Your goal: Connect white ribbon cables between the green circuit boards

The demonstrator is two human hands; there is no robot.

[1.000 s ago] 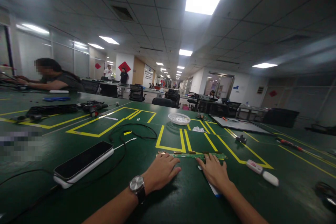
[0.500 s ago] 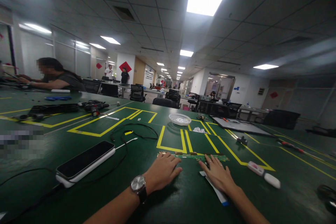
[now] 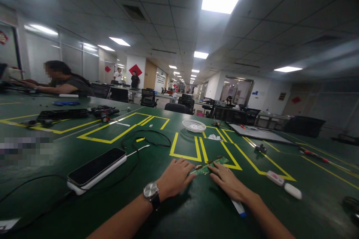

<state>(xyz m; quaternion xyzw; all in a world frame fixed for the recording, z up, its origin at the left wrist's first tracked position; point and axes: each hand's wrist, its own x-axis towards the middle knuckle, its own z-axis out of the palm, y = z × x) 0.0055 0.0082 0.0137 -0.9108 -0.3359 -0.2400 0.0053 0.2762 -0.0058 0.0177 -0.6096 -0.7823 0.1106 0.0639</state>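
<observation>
Both forearms come in from the near edge and angle inward over the green counter (image 3: 185,214), so that the two hands face each other with a short gap between them. The left hand (image 3: 174,179), a round-faced watch (image 3: 150,191) at its wrist, is palm down with fingers bent and close together, its thumb pointing inward. The right hand (image 3: 230,183) is also palm down, flatter, its fingers slanting forward and to the left, the thumb slightly apart from them. Between and just ahead of the hands lies the green circuit board (image 3: 206,169), slanted, one end at the left hand's fingers and the other beyond the right hand's fingertips. Both hands touch it, but whether either one pinches it cannot be told. A white strip (image 3: 238,205) with a blue end sticks out beneath the right hand, toward the wrist. Left of the left hand is a black-screened device (image 3: 98,166); well ahead of both is a white basket (image 3: 194,126).
</observation>
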